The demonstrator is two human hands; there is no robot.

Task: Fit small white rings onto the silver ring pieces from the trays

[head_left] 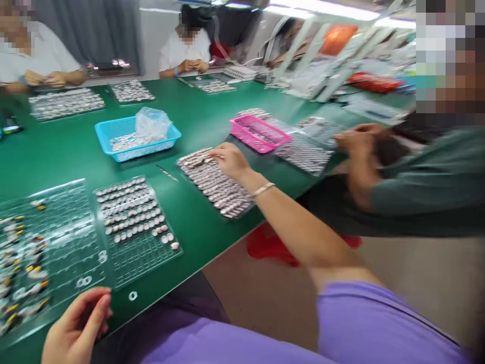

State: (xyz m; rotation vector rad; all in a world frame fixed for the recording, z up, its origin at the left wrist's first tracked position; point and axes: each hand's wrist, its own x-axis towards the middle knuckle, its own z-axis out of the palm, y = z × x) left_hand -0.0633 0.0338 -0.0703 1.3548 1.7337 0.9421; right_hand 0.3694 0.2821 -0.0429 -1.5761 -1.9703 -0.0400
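Note:
My right hand [229,159] reaches far across the green table [197,121] and rests on a full tray of small silvery parts [217,184], fingers curled over its far end; I cannot make out anything in them. My left hand [76,326] hovers at the table's near edge, fingers loosely bent and apart, holding nothing. It is just below a clear grid tray partly filled with silvery parts [136,222]. A small white ring [132,296] lies on the table beside it.
A clear tray with yellow-tipped pieces [34,253] lies at the left. A blue basket with a plastic bag [136,136] and a pink basket [259,132] stand mid-table. A person in a green sleeve [417,182] works at the right; two others sit at the far side.

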